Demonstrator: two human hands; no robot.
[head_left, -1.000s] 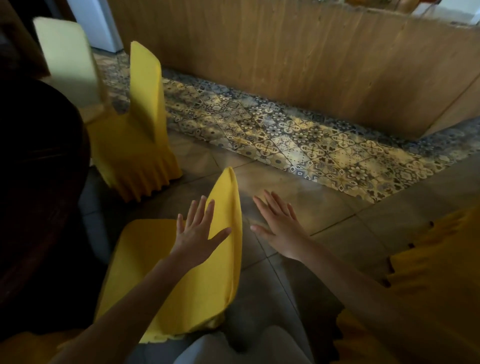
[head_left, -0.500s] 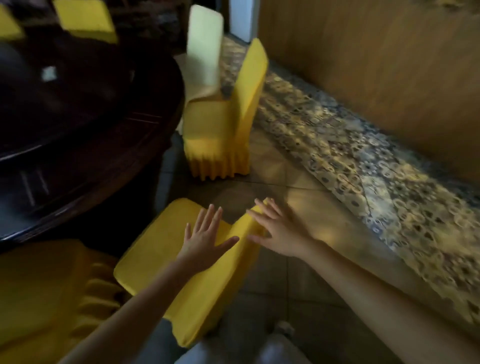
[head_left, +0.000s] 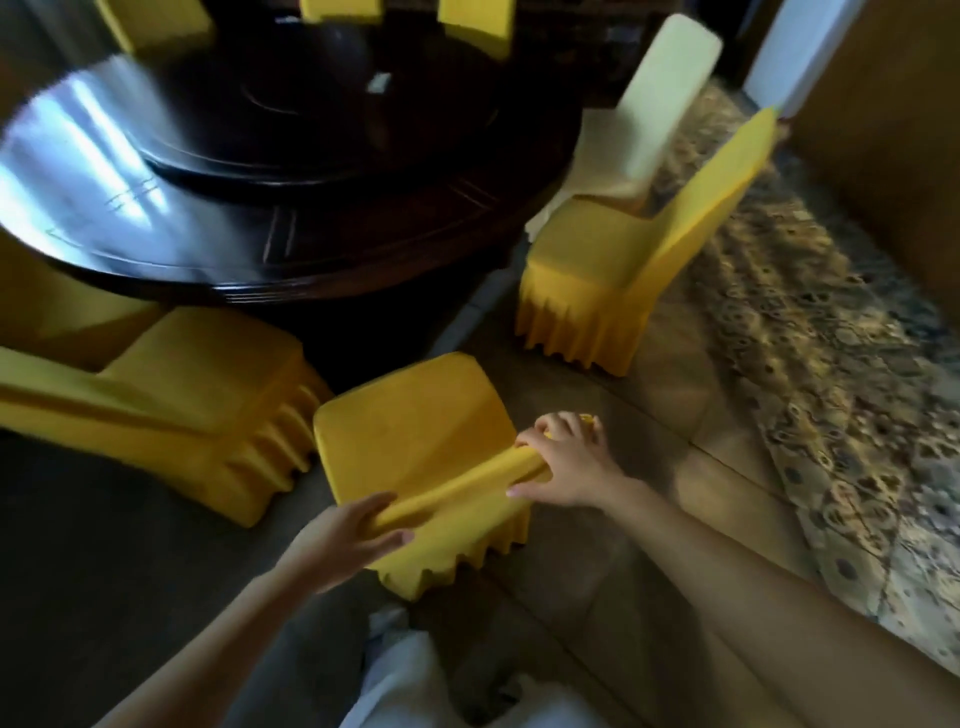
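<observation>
A chair in a yellow cover (head_left: 410, 436) stands right in front of me, its seat facing the dark round table. My left hand (head_left: 343, 540) grips the top of its backrest at the near left end, thumb on one side and fingers on the other. My right hand (head_left: 563, 462) grips the same backrest top at its right end, fingers curled over the edge. The pleated skirt of the cover hangs below my hands.
A dark glossy round table (head_left: 249, 171) fills the upper left. More yellow-covered chairs stand at the left (head_left: 171, 405) and upper right (head_left: 618, 270), with a cream-covered chair (head_left: 660, 98) behind. Patterned tile floor (head_left: 810, 332) runs along a wooden wall on the right.
Both hands went from open and hovering over the backrest to gripping its top edge. My view swung left, bringing the round table and more chairs into sight.
</observation>
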